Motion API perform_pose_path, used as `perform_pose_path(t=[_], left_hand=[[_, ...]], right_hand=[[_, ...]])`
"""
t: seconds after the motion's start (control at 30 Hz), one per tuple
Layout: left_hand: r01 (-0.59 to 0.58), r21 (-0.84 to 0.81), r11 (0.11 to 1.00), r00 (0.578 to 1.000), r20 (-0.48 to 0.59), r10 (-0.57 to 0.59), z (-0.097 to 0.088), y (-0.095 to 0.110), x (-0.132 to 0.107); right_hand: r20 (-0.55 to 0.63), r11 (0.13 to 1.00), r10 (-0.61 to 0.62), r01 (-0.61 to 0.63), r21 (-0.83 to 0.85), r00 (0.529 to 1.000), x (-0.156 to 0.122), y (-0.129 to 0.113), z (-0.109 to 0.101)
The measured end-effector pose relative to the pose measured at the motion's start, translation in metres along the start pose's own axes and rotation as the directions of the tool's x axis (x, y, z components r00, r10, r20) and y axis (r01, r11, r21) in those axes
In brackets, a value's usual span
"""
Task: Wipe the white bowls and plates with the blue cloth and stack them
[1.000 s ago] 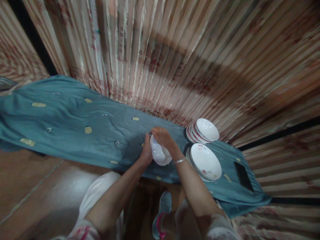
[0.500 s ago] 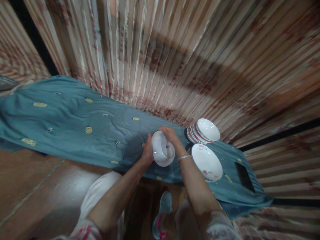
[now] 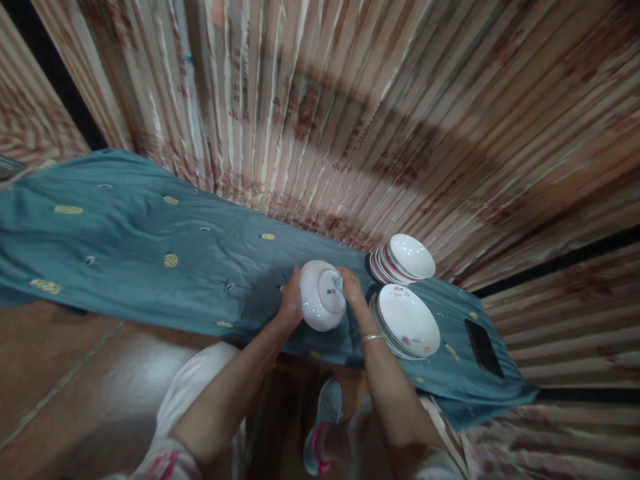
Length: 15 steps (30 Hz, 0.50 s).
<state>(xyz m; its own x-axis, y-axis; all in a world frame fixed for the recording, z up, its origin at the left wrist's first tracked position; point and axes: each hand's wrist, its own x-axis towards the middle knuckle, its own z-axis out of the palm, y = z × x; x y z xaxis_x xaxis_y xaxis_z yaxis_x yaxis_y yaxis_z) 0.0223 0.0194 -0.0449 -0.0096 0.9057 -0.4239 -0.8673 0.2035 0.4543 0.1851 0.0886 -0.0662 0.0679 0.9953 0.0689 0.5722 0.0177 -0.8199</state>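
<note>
Held a white bowl (image 3: pixel 323 295) upside down between both hands, its foot turned up toward the head camera, over the middle of the blue cloth (image 3: pixel 125 257) near its front edge; could not tell from above whether the rim touched the cloth or hung clear of it. Cupped the bowl's left side with the left hand (image 3: pixel 290 305), fingers spread and curved around the wall, partly hidden behind it. Pinched near the foot with the right hand (image 3: pixel 353 289), fingertips (image 3: pixel 345 276) pressed together against the glaze beside a small blue-and-white scrap (image 3: pixel 338 283), too small to name. Seemed a grip from opposite sides, suited to steadying a smooth curve while leaving the underside exposed. Had a stack of bowls (image 3: pixel 405 260) against the far edge toward the right end, and a stack of plates (image 3: pixel 407 321) just in front of it, each nested, apparently to save room on the narrow cloth. Had a black phone (image 3: pixel 483 347) lying flat near the right end, well apart from the china.
</note>
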Motion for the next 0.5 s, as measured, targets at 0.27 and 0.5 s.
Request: perform_pose_path(t=[0.27,0.5], left_hand=[[-0.016,0.026,1.000,0.997,-0.076,0.018,-0.004,0.001,0.004],[0.016,-0.029,0.999,0.998,-0.057,-0.018,-0.008,0.000,0.010]], right_hand=[[-0.110,0.995,0.034,-0.024,0.092,0.993,-0.030,0.021,0.004],[-0.277,0.996,0.055,-0.034,0.079,0.959,-0.064,0.018,0.017]])
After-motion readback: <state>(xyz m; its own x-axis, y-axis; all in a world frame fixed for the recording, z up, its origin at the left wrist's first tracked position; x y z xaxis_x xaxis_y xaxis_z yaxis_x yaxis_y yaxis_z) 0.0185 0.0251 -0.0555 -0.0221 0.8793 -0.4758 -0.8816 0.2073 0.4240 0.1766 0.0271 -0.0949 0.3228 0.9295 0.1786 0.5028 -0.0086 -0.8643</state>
